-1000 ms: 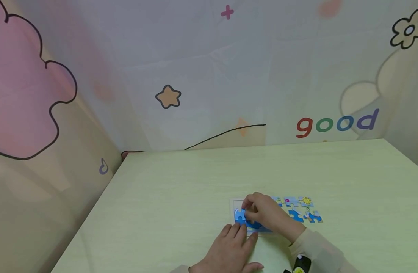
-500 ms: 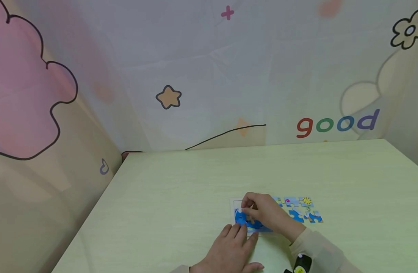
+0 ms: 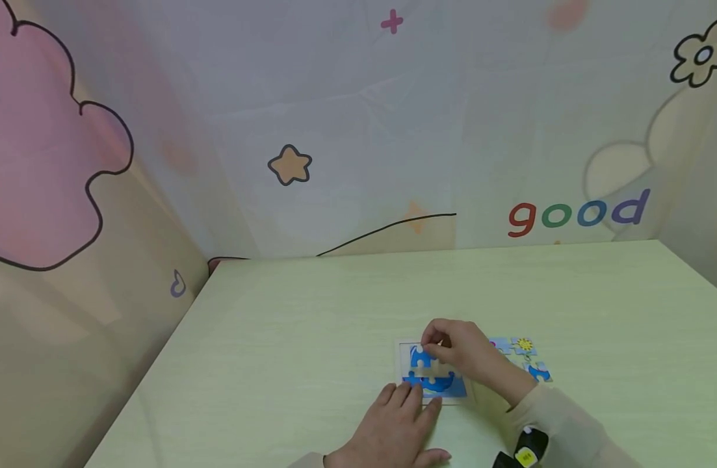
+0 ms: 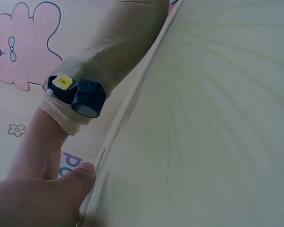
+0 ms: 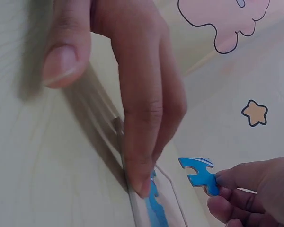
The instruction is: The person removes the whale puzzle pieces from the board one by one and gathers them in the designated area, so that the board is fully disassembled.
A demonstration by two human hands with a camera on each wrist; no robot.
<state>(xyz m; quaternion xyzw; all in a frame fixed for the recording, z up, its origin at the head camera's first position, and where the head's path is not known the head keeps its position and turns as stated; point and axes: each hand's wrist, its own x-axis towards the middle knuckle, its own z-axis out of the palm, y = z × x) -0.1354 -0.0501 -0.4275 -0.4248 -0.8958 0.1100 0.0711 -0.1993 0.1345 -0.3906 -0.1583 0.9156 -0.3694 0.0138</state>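
A blue jigsaw piece (image 3: 420, 356) is pinched between the thumb and fingers of my right hand (image 3: 465, 350), raised over the puzzle tray (image 3: 405, 348). In the right wrist view that blue piece (image 5: 202, 177) hangs from the fingertips of my right hand (image 5: 260, 189), apart from the tray. My left hand (image 3: 387, 429) lies with fairly straight fingers on the tray's near left edge. Its fingertip meets the tray rim (image 5: 136, 208) in the right wrist view. Joined blue pieces (image 3: 452, 389) fill the tray's lower part. Only the thumb side of my left hand (image 4: 52, 194) shows in the left wrist view.
Right of the tray lie several loose jigsaw pieces, among them a sun piece (image 3: 524, 344) and a blue one (image 3: 537, 371); my right forearm (image 3: 510, 380) may cover others. The pale table (image 3: 276, 338) meets a printed cloth wall (image 3: 346, 130) at its far edge.
My right hand has risen and shifted slightly right, lifting the blue jigsaw piece off the tray area where it was held lower. My left hand stays in place.
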